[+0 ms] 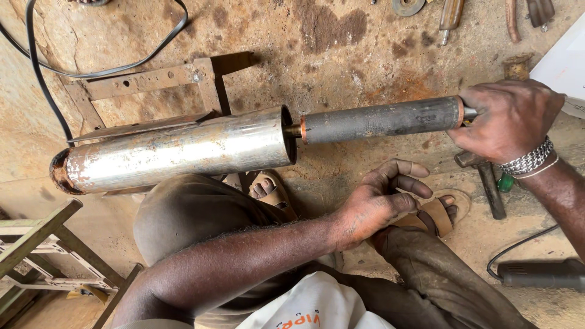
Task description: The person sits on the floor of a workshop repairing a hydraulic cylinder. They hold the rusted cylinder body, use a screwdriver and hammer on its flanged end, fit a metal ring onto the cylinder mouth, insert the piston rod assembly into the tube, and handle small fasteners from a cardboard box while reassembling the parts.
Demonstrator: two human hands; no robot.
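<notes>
Steel formed the tube [177,149], which lay across the knees and was taken as the landmark. Out of its right mouth a dark rotor [381,119] stood half withdrawn, its far end clamped in the right hand [509,119]. Below that mouth the left hand [378,204] was held loose, gripping nothing. Unsupported at the middle, the rotor might have sagged and scraped the tube's bore.
</notes>
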